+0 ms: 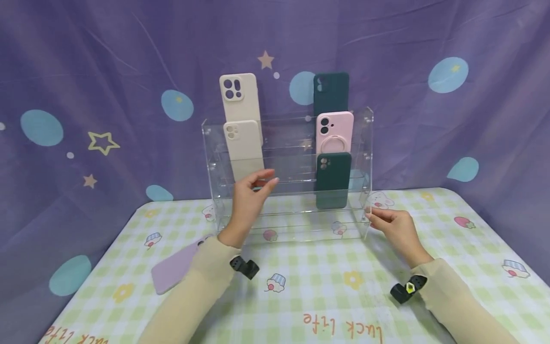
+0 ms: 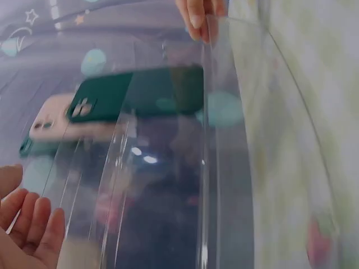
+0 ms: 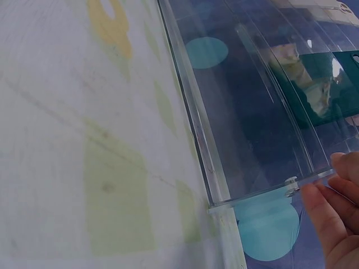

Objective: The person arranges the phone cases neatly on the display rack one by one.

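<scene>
A clear acrylic tiered stand (image 1: pixel 288 234) holds phone cases in two columns. At its left are a cream case with a large camera cutout (image 1: pixel 242 102) and a second cream case (image 1: pixel 244 143) in front. On the right a dark green case (image 1: pixel 333 95), a pink case with a ring (image 1: pixel 335 129) and another dark green case (image 1: pixel 333 181) step downward. My left hand (image 1: pixel 251 196) hovers before the lower cream case, fingers loosely bent and holding nothing. With thumb and fingers, my right hand (image 1: pixel 397 229) pinches the stand's right side panel near the bottom.
A lilac phone case (image 1: pixel 176 265) lies on the checked tablecloth (image 1: pixel 318 282), left of the stand and partly behind my left sleeve. Behind the stand hangs a purple patterned curtain (image 1: pixel 129 71).
</scene>
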`<state>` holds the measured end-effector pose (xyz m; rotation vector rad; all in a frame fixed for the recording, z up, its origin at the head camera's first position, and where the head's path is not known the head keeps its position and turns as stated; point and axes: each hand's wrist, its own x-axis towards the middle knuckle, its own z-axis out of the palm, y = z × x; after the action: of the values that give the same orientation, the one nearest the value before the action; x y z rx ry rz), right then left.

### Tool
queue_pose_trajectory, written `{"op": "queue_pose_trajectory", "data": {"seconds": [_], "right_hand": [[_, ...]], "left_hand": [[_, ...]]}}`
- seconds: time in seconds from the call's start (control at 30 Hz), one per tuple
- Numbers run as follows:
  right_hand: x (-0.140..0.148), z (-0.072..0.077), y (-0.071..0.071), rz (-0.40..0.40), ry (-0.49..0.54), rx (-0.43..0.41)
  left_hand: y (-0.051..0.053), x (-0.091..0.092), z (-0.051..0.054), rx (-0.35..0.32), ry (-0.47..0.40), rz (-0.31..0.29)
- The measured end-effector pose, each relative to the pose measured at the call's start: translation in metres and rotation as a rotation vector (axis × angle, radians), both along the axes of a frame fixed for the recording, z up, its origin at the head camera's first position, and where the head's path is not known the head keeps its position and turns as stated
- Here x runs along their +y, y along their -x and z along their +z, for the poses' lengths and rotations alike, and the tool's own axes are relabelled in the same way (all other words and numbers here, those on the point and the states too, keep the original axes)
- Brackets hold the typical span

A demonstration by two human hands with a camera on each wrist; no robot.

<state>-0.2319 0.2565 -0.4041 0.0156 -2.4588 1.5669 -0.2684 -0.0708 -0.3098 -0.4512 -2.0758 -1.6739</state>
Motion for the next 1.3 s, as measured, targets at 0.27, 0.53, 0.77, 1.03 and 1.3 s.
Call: {"op": "queue_pose_trajectory", "data": {"seconds": [0.27, 0.53, 0.77, 1.03, 1.3], "right_hand": [[-0.002, 0.001, -0.001, -0.010, 0.007, 0.011], [-0.001, 0.001, -0.002, 0.000, 0.017, 0.033], [-0.002, -0.001, 0.000, 0.007, 0.036, 0.041], [-0.003, -0.001, 0.000, 0.024, 0.048, 0.030], [-0.001, 0.001, -0.001, 0.009, 0.031, 0.010]], "left_hand": [[-0.017, -0.098, -0.022, -0.192, 0.058, 0.140], [-0.024, -0.171, -0.054, -0.495, 0.079, 0.068], [-0.027, -0.189, -0.071, -0.588, 0.262, 0.003], [-0.022, -0.199, -0.095, -0.602, 0.333, 0.029], [-0.017, -0.203, -0.102, -0.541, 0.474, -0.142]]}}
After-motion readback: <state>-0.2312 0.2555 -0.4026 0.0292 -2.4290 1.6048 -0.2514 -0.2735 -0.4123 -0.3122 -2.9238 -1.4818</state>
